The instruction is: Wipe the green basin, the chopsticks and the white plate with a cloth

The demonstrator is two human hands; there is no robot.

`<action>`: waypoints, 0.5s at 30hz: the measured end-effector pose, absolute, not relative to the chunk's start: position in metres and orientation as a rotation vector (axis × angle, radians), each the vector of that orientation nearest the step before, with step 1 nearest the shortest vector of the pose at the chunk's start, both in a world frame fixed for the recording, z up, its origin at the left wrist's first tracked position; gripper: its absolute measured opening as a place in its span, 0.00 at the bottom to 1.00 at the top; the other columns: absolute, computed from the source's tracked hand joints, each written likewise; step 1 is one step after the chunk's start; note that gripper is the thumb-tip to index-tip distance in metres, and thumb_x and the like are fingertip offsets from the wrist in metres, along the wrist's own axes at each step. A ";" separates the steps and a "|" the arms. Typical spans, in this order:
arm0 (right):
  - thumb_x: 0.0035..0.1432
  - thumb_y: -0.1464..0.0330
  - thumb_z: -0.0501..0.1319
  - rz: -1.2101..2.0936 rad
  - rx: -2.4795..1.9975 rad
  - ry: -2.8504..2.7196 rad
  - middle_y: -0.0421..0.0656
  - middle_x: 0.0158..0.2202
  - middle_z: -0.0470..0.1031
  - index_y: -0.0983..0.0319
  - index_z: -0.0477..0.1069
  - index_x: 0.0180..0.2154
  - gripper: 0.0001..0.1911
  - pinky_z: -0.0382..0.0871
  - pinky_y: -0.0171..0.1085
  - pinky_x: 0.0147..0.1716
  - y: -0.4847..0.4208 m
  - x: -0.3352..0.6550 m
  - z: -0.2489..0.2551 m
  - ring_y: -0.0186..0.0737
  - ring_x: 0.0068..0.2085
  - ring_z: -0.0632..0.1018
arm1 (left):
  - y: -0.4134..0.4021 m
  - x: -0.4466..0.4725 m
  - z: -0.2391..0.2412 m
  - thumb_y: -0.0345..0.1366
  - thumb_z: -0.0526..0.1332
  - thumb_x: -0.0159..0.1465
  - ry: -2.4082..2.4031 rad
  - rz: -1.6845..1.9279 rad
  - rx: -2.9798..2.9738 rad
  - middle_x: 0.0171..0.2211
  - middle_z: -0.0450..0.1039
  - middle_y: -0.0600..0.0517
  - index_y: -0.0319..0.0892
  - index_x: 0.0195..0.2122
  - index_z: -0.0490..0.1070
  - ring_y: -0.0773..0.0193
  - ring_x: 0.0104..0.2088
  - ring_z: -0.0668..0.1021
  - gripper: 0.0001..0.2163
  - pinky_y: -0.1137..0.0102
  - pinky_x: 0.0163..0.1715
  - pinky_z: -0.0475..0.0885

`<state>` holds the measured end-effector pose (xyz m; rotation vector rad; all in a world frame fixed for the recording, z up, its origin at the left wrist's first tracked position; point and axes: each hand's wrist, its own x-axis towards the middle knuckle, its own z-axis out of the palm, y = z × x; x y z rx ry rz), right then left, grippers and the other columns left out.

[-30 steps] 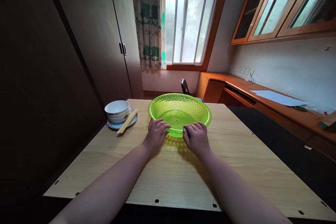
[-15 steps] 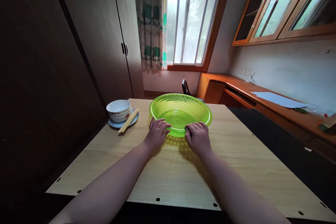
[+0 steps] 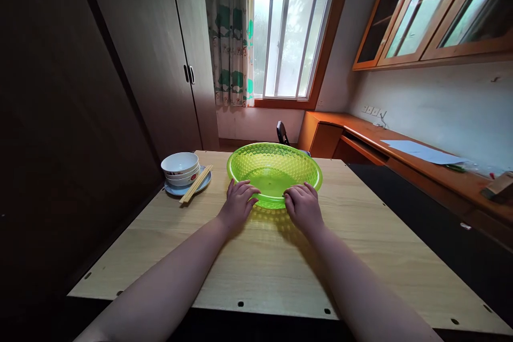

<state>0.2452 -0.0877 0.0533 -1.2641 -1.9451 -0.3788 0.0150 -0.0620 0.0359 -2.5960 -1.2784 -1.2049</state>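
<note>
A translucent green plastic basin [image 3: 271,175] with a dimpled wall rests upright on the wooden table [image 3: 256,267]; nothing shows inside it. My left hand [image 3: 239,200] is closed over the near rim, left of the middle, fingers hooked inside. On the same rim, farther right, my right hand [image 3: 303,204] is curled with its fingers over the edge. To the left stand stacked white bowls [image 3: 180,163] on a bluish plate [image 3: 173,190]. Several wooden chopsticks [image 3: 196,185] lie across that plate's right side, their near ends reaching past its edge.
A dark wardrobe [image 3: 132,53] borders the table on the left. Beyond the far edge is a black chair [image 3: 282,132]. Along the right wall runs an orange-brown desk [image 3: 332,119] with white papers [image 3: 422,152] on it, and a black surface [image 3: 404,197] lies beside the table.
My right hand has shifted very slightly right along the rim. The view has drifted a little; the basin, bowls and chopsticks stay in place.
</note>
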 end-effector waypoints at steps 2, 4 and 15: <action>0.64 0.69 0.52 -0.382 -1.290 -1.887 0.40 0.32 0.79 0.58 0.72 0.32 0.11 0.54 0.43 0.56 -0.083 0.253 0.052 0.40 0.41 0.76 | -0.062 0.015 0.036 0.34 0.54 0.68 -1.288 -1.216 -2.593 0.46 0.77 0.50 0.47 0.44 0.74 0.55 0.57 0.71 0.10 0.47 0.65 0.48; 0.63 0.70 0.52 -0.382 -1.303 -1.850 0.40 0.32 0.79 0.58 0.73 0.32 0.12 0.55 0.43 0.55 -0.081 0.255 0.051 0.41 0.40 0.76 | -0.062 0.015 0.036 0.35 0.54 0.68 -1.302 -1.217 -2.582 0.46 0.77 0.50 0.48 0.45 0.74 0.54 0.57 0.71 0.10 0.47 0.65 0.48; 0.63 0.68 0.53 -0.336 -1.188 -1.975 0.41 0.35 0.79 0.58 0.74 0.36 0.11 0.56 0.43 0.56 -0.088 0.249 0.052 0.40 0.41 0.76 | -0.059 0.014 0.034 0.35 0.54 0.68 -1.293 -1.211 -2.601 0.46 0.77 0.50 0.47 0.45 0.73 0.55 0.57 0.70 0.10 0.47 0.65 0.48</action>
